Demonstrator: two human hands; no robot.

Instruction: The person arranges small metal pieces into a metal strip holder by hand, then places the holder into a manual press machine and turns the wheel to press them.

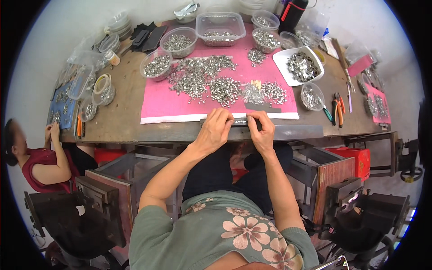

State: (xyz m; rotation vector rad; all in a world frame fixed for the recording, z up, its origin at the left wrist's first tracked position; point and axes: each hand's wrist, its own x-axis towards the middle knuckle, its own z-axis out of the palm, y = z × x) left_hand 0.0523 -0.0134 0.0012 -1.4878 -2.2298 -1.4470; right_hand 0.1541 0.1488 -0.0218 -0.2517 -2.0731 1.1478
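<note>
At the table's front edge lies a small dark block with a few tiny shiny metal parts on top. My left hand is at its left end, fingers bent and closed together at the tips. Against the right end, my right hand has thumb and forefinger pinched. What either hand grips is too small or hidden to make out. Just beyond my hands, a pile of small metal pieces, thin clear-looking strips or pins and another metal pile lie on a pink sheet.
Clear tubs of metal pieces, such as a square one, stand behind the piles. A white tray is at right, with orange-handled pliers nearer. A flat metal bar runs along the front edge. Another person sits at left.
</note>
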